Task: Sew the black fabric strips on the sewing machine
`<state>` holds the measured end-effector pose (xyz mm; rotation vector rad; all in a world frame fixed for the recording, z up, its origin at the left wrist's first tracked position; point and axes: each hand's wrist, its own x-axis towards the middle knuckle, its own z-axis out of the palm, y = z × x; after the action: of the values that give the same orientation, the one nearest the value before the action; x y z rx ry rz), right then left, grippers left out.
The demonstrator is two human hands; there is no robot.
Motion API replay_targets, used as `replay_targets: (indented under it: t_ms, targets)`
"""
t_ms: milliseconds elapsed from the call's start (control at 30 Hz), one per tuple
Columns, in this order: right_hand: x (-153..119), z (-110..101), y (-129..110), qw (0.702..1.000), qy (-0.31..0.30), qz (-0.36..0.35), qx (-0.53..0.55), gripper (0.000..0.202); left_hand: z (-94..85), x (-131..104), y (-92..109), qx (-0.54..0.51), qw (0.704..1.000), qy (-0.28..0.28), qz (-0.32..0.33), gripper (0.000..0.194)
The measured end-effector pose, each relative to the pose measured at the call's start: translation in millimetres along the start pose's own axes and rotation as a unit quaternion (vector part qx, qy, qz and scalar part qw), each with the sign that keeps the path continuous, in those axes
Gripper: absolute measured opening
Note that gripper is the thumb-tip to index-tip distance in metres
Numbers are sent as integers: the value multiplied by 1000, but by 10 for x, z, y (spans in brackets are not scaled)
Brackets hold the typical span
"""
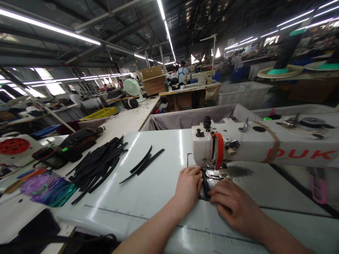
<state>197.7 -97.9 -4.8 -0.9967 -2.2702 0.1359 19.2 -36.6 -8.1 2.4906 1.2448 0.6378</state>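
A black fabric strip point(205, 187) lies under the needle area of a white sewing machine point(203, 141) and runs toward me over the metal needle plate point(212, 175). On its left edge, my left hand point(187, 186) presses with fingers bent and held together. From the right, my right hand point(234, 204) pinches the near part of the same strip, its fingertips partly hidden. A few loose black strips point(144, 162) rest on the pale tabletop point(159, 197) left of my hands. Farther left is a heap of similar strips point(103, 162).
Pink-handled scissors point(319, 188) lie right, below the machine arm. A purple and teal pouch point(49, 188) sits at the left. Beyond the table are a cloth-lined bin point(185, 118), a green fan point(132, 87) and a cardboard box point(153, 83). A person point(182, 73) is farther back.
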Motion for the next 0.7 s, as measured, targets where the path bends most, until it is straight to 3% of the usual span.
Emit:
replay_targets:
  t_ms: [433, 700]
  targets:
    - [11, 98, 116, 991, -15, 24, -133, 33, 17, -9, -7, 4, 1000, 5, 22, 18]
    - [-1, 123, 137, 992, -14, 26, -125, 38, -13, -13, 26, 10, 1000, -1, 21, 19]
